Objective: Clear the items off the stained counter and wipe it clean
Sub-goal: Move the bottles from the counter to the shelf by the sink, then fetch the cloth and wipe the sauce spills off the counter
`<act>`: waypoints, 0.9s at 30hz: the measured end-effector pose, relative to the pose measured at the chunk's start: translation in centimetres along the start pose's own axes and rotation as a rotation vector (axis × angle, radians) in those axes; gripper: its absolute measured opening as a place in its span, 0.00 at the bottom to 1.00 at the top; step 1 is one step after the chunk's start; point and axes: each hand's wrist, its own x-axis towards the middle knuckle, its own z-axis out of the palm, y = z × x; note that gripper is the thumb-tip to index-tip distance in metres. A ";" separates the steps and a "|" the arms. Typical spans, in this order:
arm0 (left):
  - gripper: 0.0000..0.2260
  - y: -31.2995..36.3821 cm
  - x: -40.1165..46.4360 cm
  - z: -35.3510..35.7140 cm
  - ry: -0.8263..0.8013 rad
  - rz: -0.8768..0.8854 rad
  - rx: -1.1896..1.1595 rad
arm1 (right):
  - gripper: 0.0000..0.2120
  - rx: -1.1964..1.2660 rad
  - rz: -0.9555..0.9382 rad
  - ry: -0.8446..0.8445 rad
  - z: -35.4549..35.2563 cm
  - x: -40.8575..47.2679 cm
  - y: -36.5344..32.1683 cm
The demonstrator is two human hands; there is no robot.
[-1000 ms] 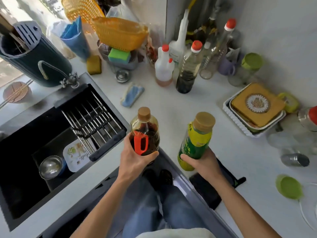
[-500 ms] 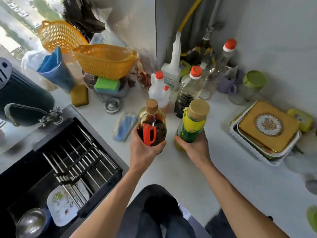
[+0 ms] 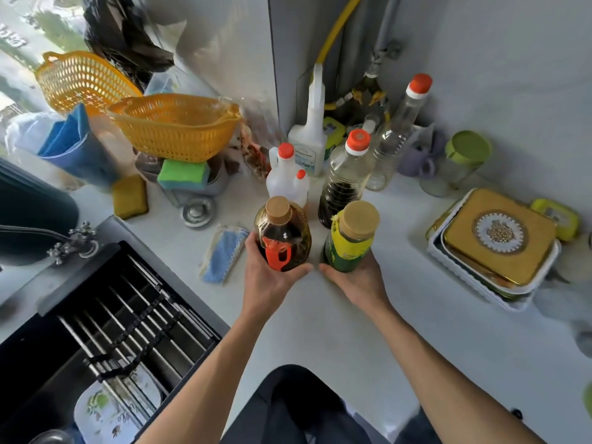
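My left hand [image 3: 270,280] grips a dark oil bottle [image 3: 283,232] with a tan cap and an orange handle. My right hand [image 3: 357,280] grips a green bottle [image 3: 347,243] with a yellow label and a tan cap. Both bottles stand upright, side by side, over the white counter [image 3: 336,322], just in front of a group of bottles in the back corner. A blue cloth [image 3: 222,253] lies on the counter to the left of the oil bottle.
The corner holds a red-capped soy bottle [image 3: 346,177], a white jug [image 3: 283,177], a tall clear bottle [image 3: 397,136] and a green-lidded jar [image 3: 458,161]. A gold tin [image 3: 499,235] sits in a white tray at right. Orange baskets [image 3: 176,126], sponges and a black sink [image 3: 105,341] lie left.
Both hands have carried the two bottles away from the counter's front edge toward the back corner, and the bottles now sit closer together beside the other bottles.
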 end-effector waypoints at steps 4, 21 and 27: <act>0.55 -0.2 -1.7 -1.1 -0.056 -0.024 0.042 | 0.45 0.020 -0.021 -0.102 -1.5 -2.1 0.0; 0.15 -0.5 -17.5 2.4 -0.721 0.195 0.449 | 0.32 -0.483 0.298 0.194 -7.5 -27.3 8.0; 0.25 -0.5 -17.7 7.2 -0.946 0.470 0.633 | 0.54 -0.724 0.433 0.182 -6.2 -26.3 10.1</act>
